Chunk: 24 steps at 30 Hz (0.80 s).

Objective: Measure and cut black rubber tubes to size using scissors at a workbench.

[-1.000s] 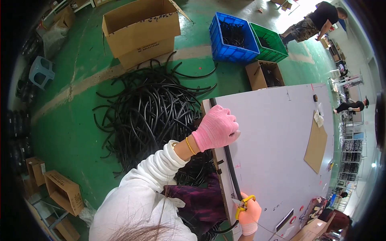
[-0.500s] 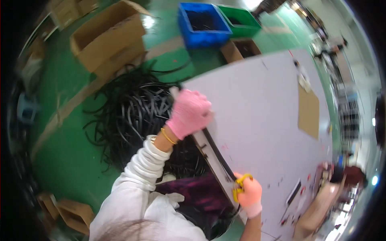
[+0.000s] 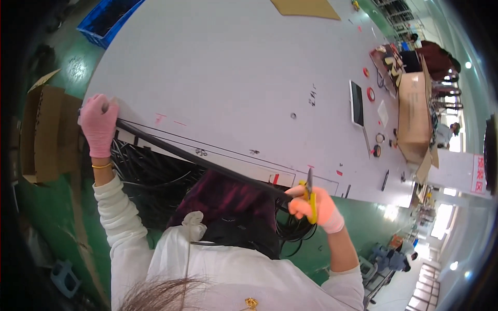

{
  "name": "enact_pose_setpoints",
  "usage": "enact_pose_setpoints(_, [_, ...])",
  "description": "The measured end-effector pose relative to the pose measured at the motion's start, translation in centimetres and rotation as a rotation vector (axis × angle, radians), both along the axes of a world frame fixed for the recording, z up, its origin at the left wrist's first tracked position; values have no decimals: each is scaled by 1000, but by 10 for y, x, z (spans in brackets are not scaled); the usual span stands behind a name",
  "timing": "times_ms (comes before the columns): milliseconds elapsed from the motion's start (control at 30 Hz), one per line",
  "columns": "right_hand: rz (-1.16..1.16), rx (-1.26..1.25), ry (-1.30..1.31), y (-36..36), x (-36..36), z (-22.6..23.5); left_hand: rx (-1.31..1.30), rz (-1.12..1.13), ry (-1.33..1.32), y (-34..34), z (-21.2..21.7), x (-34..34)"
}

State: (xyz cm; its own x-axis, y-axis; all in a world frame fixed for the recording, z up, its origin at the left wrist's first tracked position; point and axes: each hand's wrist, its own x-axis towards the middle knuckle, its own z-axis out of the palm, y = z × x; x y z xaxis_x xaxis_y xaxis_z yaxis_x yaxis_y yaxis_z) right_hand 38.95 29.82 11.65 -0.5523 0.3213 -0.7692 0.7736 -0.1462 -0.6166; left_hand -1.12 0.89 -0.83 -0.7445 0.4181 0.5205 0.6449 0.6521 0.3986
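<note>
A long black rubber-like strip [image 3: 199, 156] stretches between my hands along the near edge of the white table. My left hand [image 3: 98, 122], in a pink glove, is closed on its left end at the table's corner. My right hand [image 3: 321, 207], in an orange-pink glove, grips scissors [image 3: 312, 205] with yellow handles, blades pointing away from me. Its fingers also pinch the strip's right end. Marked lines and small black ink marks run on the tabletop [image 3: 223, 88] beside the strip. Below the table edge lies a heap of black strips [image 3: 150, 166], partly hidden.
A cardboard box [image 3: 46, 135] stands on the floor at left, a blue crate [image 3: 106, 23] beyond it. On the table's right lie a tablet-like device [image 3: 356, 102], tape rolls [image 3: 370, 94] and a large carton [image 3: 414, 106]. Coiled black strips [image 3: 298, 228] hang near my right hand.
My view has swung to the right. My hands have moved farther apart, and the strip now spans the table's near edge between them. The scissors remain in my right hand.
</note>
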Motion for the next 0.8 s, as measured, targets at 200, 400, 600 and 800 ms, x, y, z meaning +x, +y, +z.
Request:
enact_pose_setpoints(200, [100, 163, -24, 45, 4, -11, -44, 0, 8, -6, -9, -7])
enact_pose_setpoints(400, [327, 563, -6, 56, 2, -38, 2, 8, -95, -13, -18, -13])
enact_pose_setpoints(600, [473, 677, -88, 64, 2, -46, 30, -1, -160, -15, -20, -16])
enact_pose_setpoints(800, [675, 718, -313, 66, -13, -35, 62, 12, -213, -12, -15, -13])
